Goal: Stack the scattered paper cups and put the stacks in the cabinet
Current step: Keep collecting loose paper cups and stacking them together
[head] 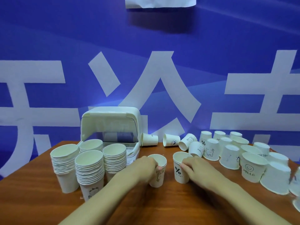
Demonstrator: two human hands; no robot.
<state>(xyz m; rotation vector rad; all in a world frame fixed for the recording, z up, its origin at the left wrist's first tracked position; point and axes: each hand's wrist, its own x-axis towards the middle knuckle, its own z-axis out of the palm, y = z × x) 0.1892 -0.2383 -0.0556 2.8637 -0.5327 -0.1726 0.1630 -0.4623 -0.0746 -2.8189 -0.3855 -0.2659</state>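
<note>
The left hand [146, 168] gripped an upright bunny cup [158, 173] just at the middle of the wooden table [178, 205], its fingers curled close together round the cup's left side and the thumb tip pressed on the front wall under the rim. Just beside it, toward three o'clock, the right hand [195, 168] held an upright percent cup [179, 169] in the same way, fingers wrapped round the right side and thumb on the front. The two cups stood apart, not nested.

At nine o'clock from the hands four stacks [90, 172] of nested cups stood mouth up, close against one another. Behind them, at eleven o'clock, sat the white cabinet [112, 125] with its curved lid raised; what lay inside could not be told. The loose cups [229, 157] crowded from one to three o'clock, most upside down, a few tipped on their sides near the far edge. A blue banner [65, 38] with large white characters filled the background, a sheet of paper [160, 2] at twelve o'clock
</note>
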